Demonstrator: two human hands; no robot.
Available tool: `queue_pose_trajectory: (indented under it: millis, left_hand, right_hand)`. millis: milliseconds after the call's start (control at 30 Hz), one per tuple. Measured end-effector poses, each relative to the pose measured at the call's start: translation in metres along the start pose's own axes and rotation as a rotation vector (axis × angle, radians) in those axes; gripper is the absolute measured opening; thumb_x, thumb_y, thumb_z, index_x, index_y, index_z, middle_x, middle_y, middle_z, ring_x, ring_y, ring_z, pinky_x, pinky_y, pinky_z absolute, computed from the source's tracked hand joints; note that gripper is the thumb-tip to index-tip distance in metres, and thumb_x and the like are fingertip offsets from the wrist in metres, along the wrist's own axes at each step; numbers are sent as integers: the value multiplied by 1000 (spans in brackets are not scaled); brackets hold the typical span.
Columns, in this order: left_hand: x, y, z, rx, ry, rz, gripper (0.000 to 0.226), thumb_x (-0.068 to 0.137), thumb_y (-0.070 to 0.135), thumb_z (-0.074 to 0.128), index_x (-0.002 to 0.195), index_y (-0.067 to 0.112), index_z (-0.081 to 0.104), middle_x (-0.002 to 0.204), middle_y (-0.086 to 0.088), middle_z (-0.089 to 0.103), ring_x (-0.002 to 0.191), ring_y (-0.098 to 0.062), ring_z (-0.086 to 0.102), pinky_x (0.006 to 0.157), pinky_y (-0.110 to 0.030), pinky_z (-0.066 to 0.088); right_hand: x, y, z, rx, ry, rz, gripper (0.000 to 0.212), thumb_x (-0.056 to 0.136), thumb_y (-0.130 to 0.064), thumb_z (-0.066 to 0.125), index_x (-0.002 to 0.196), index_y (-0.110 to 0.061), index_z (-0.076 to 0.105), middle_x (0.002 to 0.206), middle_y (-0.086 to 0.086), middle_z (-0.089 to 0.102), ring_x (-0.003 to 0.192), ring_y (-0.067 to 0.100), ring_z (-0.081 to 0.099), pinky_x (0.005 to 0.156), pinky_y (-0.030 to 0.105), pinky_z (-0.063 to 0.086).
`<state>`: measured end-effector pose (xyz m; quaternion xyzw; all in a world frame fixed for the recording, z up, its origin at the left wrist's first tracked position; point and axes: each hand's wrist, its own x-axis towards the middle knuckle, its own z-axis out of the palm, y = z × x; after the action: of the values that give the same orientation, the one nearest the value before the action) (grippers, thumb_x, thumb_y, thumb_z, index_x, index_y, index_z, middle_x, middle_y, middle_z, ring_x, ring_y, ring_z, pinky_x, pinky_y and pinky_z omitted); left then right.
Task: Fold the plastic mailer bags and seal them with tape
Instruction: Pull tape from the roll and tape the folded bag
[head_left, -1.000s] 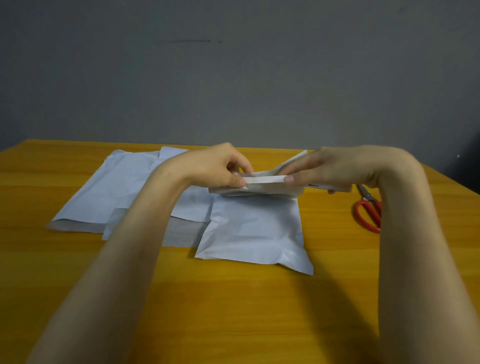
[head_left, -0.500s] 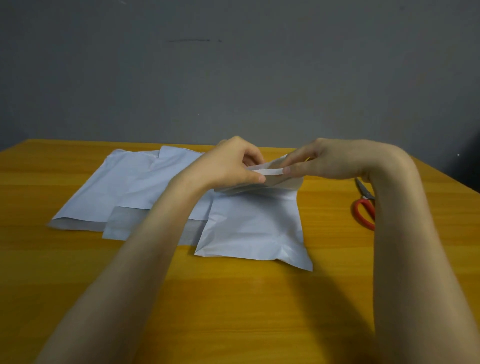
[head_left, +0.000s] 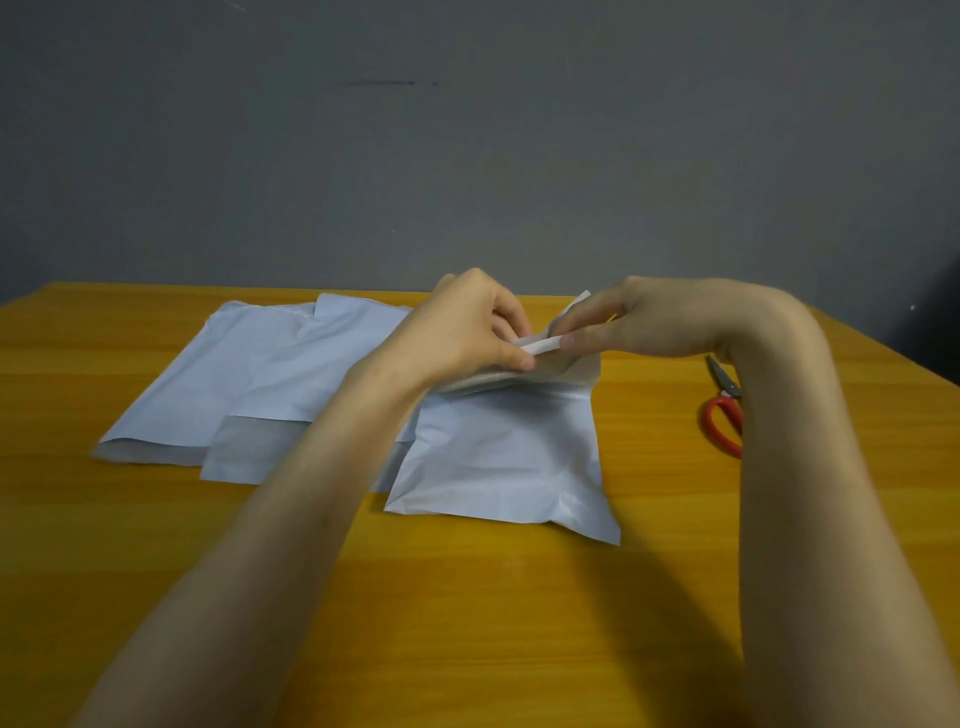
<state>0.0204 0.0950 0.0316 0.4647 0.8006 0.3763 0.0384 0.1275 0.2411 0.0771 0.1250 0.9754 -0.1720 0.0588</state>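
1. A grey wall (head_left: 467, 156) stands behind a yellow wooden table (head_left: 467, 623).
2. A mailer (head_left: 498, 467) lies at the centre of the frame, its near edge toward the camera and its far end raised.
3. That raised end is the flap (head_left: 519, 382), held off the table under both hands.
4. The left hand (head_left: 467, 332) has its fingers curled and pinches the flap at the left end of a white strip (head_left: 543, 344).
5. The right hand (head_left: 644, 327) pinches the strip's right end between thumb and forefinger.
6. Change: a second ago the strip stretched wide between the hands. The hands have since drawn together and risen a little, and only a short piece of strip shows.
7. Meaning, as a judgement: this looks like work on the flap's sealing strip. The fold is started and the seal is not yet pressed down. Whether the strip is a liner or tape cannot be told.
8. Spare mailers (head_left: 249, 384) lie flat and overlapping at centre left, apparently not yet folded.
9. Scissors (head_left: 724, 421) with red handles lie at the right, partly behind the right forearm and untouched.
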Motion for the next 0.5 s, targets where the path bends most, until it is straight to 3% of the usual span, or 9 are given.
queue_pose_trajectory:
  millis: [167, 400, 500]
  left_hand:
    - [0, -2, -7, -1, -17, 1, 14, 68, 10, 80, 68, 20, 71, 60, 7, 67, 51, 7, 56, 56, -6, 42]
    - [1, -3, -7, 54, -5, 27, 16, 69, 19, 80, 62, 29, 69, 67, 0, 69, 60, -5, 55, 64, -25, 46]
    - [1, -3, -7, 76, -1, 14, 20, 70, 19, 79, 60, 30, 66, 66, 1, 68, 60, -7, 55, 63, -24, 47]
  right_hand:
    - [-1, 2, 0, 24, 15, -9, 16, 90, -46, 54, 102, -45, 65, 117, -14, 57, 111, 12, 48, 92, 27, 34]
    - [-1, 3, 0, 12, 7, -9, 16, 90, -47, 53, 101, -46, 64, 118, -13, 57, 111, 12, 47, 93, 28, 34]
    - [-1, 2, 0, 18, 1, -7, 18, 90, -47, 53, 103, -45, 65, 118, -12, 57, 111, 13, 47, 92, 28, 34]
